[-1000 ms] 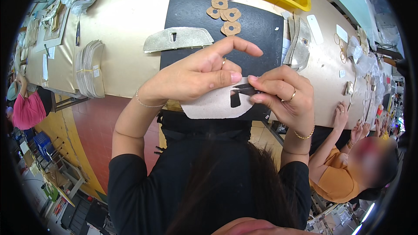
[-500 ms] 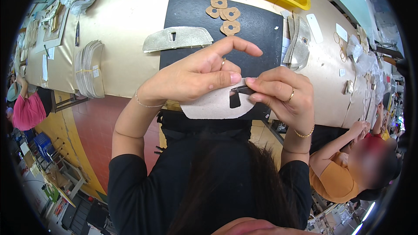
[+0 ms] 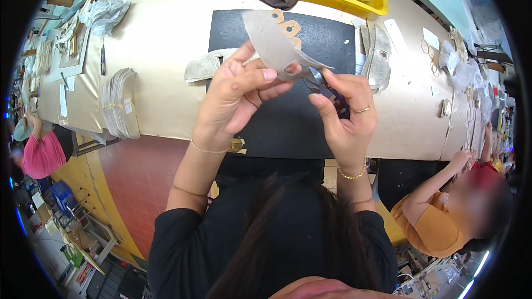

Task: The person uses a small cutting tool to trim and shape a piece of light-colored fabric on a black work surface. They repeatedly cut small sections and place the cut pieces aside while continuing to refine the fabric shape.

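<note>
Inside the beige bench's (image 3: pixel 166 27) near edge, the left hand (image 3: pixel 238 93) pinches a raised grey curved flat panel (image 3: pixel 270 39), the right hand (image 3: pixel 358 120) clasps dark-handled pointed snips (image 3: pixel 341 105), seemingly trimming; steady blades look needed next.

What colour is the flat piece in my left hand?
The flat piece is pale grey; it shows in the head view.

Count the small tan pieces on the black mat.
3 visible on the black mat, along the grey piece: top tan piece, middle tan piece just nearer and rightward, lowest tan piece below that. The grey piece may hide more.
</note>
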`<action>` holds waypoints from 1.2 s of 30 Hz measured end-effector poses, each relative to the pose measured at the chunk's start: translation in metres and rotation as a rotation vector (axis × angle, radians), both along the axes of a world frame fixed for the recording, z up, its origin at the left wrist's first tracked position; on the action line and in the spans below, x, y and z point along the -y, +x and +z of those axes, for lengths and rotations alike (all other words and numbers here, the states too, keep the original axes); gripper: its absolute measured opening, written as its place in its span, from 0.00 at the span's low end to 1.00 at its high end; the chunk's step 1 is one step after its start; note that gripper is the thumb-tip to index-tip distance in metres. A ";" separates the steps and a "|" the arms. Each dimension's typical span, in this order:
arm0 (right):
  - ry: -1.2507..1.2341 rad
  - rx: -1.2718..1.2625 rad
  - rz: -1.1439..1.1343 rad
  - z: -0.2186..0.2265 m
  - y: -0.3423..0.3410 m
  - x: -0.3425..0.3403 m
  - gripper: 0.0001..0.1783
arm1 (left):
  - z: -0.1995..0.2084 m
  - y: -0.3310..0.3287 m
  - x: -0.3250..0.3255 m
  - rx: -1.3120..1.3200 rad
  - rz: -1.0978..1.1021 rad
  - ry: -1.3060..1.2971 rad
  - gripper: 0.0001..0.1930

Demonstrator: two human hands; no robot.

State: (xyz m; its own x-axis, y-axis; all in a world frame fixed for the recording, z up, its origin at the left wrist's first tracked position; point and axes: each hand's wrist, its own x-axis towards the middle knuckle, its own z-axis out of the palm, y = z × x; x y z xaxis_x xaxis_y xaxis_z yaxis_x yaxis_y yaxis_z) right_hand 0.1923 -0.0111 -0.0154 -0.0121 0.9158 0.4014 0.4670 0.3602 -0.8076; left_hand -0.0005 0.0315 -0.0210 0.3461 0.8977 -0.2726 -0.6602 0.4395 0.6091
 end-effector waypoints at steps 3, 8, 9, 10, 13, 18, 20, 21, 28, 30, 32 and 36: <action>0.067 0.056 -0.007 0.002 -0.002 -0.005 0.18 | 0.004 0.000 0.007 -0.005 -0.035 -0.008 0.26; 0.076 0.082 -0.003 0.007 0.001 -0.007 0.18 | 0.010 0.002 0.006 -0.104 -0.005 0.040 0.18; 0.076 0.076 -0.004 0.008 0.001 -0.007 0.18 | 0.010 0.003 0.006 -0.128 0.004 0.046 0.17; 0.079 0.094 -0.002 0.009 0.002 -0.007 0.17 | 0.010 0.004 0.007 -0.135 0.010 0.065 0.16; 0.083 0.117 -0.002 0.010 0.002 -0.006 0.17 | 0.009 0.005 0.008 -0.172 0.024 0.076 0.14; 0.140 0.156 -0.003 0.012 0.001 -0.008 0.19 | 0.011 0.007 0.013 -0.221 0.053 0.085 0.12; 0.169 0.156 -0.002 0.012 0.000 -0.010 0.17 | 0.011 0.008 0.012 -0.212 0.060 0.078 0.12; 0.184 0.156 0.000 0.012 -0.001 -0.011 0.17 | 0.012 0.008 0.012 -0.206 0.060 0.072 0.12; 0.217 0.211 -0.001 0.014 0.002 -0.012 0.14 | 0.015 0.005 0.010 -0.244 0.023 0.135 0.12; 0.225 0.211 0.004 0.013 0.002 -0.013 0.14 | 0.015 0.006 0.009 -0.250 0.021 0.136 0.12; 0.216 0.220 0.008 0.013 0.002 -0.012 0.14 | 0.015 0.006 0.009 -0.251 0.018 0.129 0.12; 0.220 0.213 0.009 0.013 0.003 -0.012 0.13 | 0.017 0.005 0.010 -0.244 0.011 0.112 0.12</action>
State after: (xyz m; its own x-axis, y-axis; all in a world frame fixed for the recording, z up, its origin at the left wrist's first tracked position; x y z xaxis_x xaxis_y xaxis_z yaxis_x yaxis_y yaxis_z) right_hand 0.1950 0.0011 -0.0025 -0.1248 0.8069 0.5773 0.6137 0.5200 -0.5942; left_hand 0.0048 0.0214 -0.0045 0.2726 0.9304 -0.2451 -0.4925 0.3538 0.7951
